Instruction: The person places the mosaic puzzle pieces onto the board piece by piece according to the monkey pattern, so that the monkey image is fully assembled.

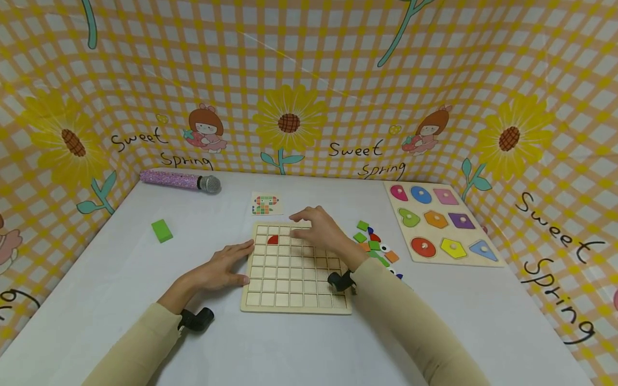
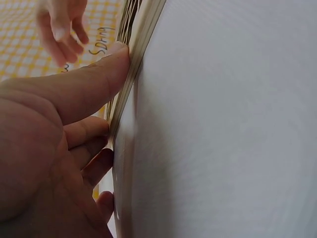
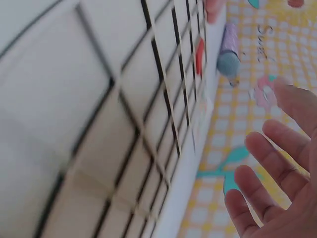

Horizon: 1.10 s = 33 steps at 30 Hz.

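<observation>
A wooden grid board (image 1: pixel 296 303) lies flat on the white table, with one red quarter-circle piece (image 1: pixel 273 239) in a cell near its upper left. The same red piece (image 3: pixel 199 56) shows in the right wrist view. Along the board's left edge rests my left hand (image 1: pixel 217 271), its thumb and fingers touching the side; the left wrist view has the thumb (image 2: pixel 94 84) against the rim. Above the upper part of the board hovers my right hand (image 1: pixel 321 230), fingers loosely bent and apart. Nothing appears between those fingers (image 3: pixel 277 168) in the right wrist view.
Several small coloured pieces (image 1: pixel 374 245) lie right of the board, partly behind the right arm. Beyond them is a knobbed shape puzzle (image 1: pixel 444 228). A pattern card (image 1: pixel 266 203) lies behind the board. To the left are a green block (image 1: pixel 161 230) and a purple microphone (image 1: pixel 178 180).
</observation>
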Each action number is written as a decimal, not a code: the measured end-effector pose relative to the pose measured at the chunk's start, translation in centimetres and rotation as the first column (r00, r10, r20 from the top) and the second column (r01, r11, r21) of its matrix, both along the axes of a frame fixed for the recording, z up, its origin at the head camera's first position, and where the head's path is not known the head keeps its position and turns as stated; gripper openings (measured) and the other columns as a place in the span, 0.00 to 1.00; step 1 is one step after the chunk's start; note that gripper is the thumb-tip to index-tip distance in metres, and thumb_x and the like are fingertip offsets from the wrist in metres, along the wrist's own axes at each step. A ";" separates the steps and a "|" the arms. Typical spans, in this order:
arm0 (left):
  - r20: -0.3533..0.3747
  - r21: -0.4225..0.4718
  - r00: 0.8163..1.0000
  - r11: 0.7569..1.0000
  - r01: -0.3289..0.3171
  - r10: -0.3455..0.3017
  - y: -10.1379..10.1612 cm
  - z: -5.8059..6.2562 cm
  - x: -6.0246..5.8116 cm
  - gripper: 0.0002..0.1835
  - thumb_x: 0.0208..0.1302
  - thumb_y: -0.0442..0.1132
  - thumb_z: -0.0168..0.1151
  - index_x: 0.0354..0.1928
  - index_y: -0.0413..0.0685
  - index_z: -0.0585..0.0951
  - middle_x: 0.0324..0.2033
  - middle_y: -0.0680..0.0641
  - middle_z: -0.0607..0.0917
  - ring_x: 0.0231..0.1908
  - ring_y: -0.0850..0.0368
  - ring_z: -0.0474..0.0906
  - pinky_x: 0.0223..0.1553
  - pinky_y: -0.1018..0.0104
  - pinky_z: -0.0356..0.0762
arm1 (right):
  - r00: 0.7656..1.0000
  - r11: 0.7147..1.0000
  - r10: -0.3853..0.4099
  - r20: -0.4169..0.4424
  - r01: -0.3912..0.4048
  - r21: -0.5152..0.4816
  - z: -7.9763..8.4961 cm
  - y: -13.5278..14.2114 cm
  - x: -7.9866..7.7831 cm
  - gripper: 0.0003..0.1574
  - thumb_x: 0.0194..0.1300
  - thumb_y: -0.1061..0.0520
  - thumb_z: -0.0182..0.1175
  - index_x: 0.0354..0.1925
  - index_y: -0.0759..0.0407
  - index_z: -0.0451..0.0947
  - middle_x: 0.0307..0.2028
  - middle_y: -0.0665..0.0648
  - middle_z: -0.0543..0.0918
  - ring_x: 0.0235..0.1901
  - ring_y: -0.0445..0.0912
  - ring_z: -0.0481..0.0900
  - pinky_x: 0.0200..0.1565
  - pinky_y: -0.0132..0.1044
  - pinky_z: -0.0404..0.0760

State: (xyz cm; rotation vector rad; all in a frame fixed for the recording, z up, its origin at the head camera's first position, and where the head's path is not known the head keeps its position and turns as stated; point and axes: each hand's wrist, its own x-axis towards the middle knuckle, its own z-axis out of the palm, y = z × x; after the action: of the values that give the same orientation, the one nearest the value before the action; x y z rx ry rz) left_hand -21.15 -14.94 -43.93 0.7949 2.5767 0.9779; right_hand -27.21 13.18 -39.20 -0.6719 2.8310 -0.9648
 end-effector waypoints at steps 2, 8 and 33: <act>0.008 0.010 1.000 1.000 -0.004 0.004 0.0 0.0 0.0 0.43 0.58 0.44 0.65 0.71 0.40 0.57 0.74 0.42 0.52 0.72 0.36 0.46 0.67 0.34 0.43 | 0.999 1.000 -0.020 -0.026 0.020 0.001 0.4 1.3 0.1 0.27 0.60 0.46 0.64 0.56 0.53 0.77 0.52 0.53 0.79 0.54 0.54 0.70 0.54 0.49 0.73; 0.000 0.031 1.000 1.000 -0.003 0.003 -0.1 -0.1 0.0 0.43 0.58 0.44 0.65 0.71 0.39 0.57 0.73 0.41 0.52 0.72 0.35 0.45 0.67 0.33 0.42 | 0.994 0.996 -0.086 -0.061 0.088 0.016 0.9 5.7 0.1 0.26 0.61 0.46 0.63 0.55 0.53 0.78 0.52 0.55 0.79 0.53 0.55 0.68 0.52 0.51 0.72; 0.050 0.067 0.999 0.998 -0.019 0.015 0.0 -0.8 -0.2 0.44 0.58 0.45 0.65 0.72 0.43 0.55 0.74 0.44 0.50 0.73 0.37 0.42 0.67 0.33 0.37 | 0.960 0.949 -0.263 0.092 0.241 0.203 -2.1 15.9 -3.3 0.25 0.62 0.52 0.60 0.56 0.60 0.76 0.54 0.64 0.76 0.51 0.57 0.72 0.53 0.49 0.77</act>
State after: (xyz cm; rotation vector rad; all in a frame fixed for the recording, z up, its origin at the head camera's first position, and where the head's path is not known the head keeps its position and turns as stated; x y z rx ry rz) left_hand -21.33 -14.93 -44.70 0.7573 2.5250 1.0808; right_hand -30.53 29.13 -41.35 -0.2275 2.8992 -0.7207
